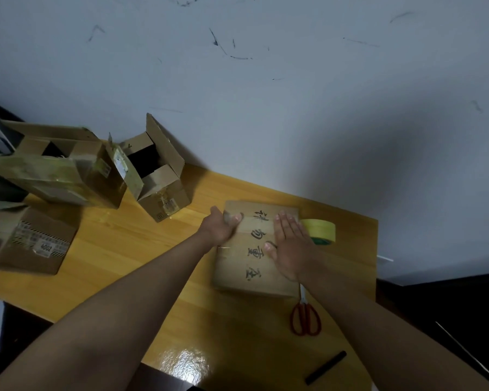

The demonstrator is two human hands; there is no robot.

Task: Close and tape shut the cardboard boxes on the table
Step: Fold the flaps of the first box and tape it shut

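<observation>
Wooden table (124, 249) shoved against a scuffed grey wall, so not much room to work. Right hand (290, 249) lies flat, fingers straight, pressing the top of the closed box (237, 266), which sits toward the right end. Left hand (222, 225) curls over that box's far left edge, thumb on top. Just right of the box is the yellow tape roll (321, 231), red scissors (305, 320) nearer me. Open boxes (153, 176) wait at the left. Cardboard looks light and stiff-ish, probably slides on that glossy top, so I'd pin it by the edges.
</observation>
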